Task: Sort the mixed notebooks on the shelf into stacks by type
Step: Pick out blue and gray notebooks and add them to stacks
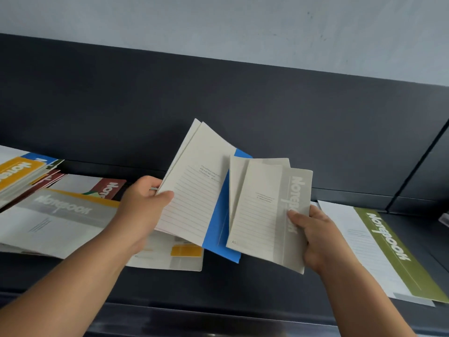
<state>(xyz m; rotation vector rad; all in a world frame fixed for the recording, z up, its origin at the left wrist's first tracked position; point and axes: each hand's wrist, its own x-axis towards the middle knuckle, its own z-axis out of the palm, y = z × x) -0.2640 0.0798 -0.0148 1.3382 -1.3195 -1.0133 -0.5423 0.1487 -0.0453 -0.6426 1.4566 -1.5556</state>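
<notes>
- Here, the left hand [143, 203] pinches a blue-banded notebook [194, 190] at its left edge, thumb on the cover and fingers curled behind.
- The right hand [315, 234] grips the small grey-banded notebooks [257, 215] by their right edge, thumb on the band.
- Both bundles overlap, held above the dark shelf [243, 288].
- Left of the left hand lie a large grey notebook [60, 215], a maroon notebook [109, 188] and a yellow-topped stack [17, 173].
- Right of the right hand, a green-banded notebook [393, 249] lies flat.

Bare shelf [255, 283] between yellow-tabbed notebook [170, 256] and green notebook [393, 251].

Grey and blue notebooks [192, 190], fanned
</notes>
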